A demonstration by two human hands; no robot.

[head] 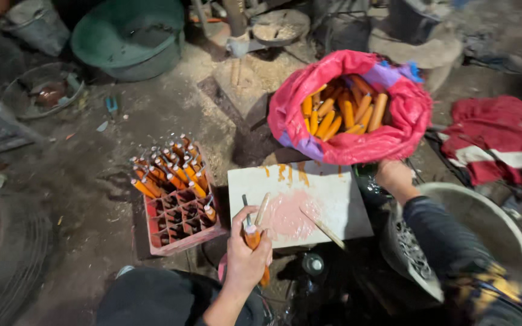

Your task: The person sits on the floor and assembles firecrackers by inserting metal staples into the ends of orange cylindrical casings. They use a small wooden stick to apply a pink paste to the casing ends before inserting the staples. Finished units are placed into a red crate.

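Note:
My left hand (246,253) grips an orange wooden handle (252,238) with a thin stick beside it, held just in front of a white board (333,205) stained pink and orange. A second thin stick (322,227) lies on the board. My right hand (394,176) reaches down beside the board, under a red and purple sack (406,115) filled with orange handles (342,111); what its fingers hold is hidden. A red compartment crate (179,220) to the left carries several upright orange handles (167,166).
A pale bucket (490,223) with metal pieces inside sits at my right. A red cloth (493,139) lies further right. A green basin (128,36), metal bowls and sawdust fill the far ground. A tyre (7,259) lies at the left.

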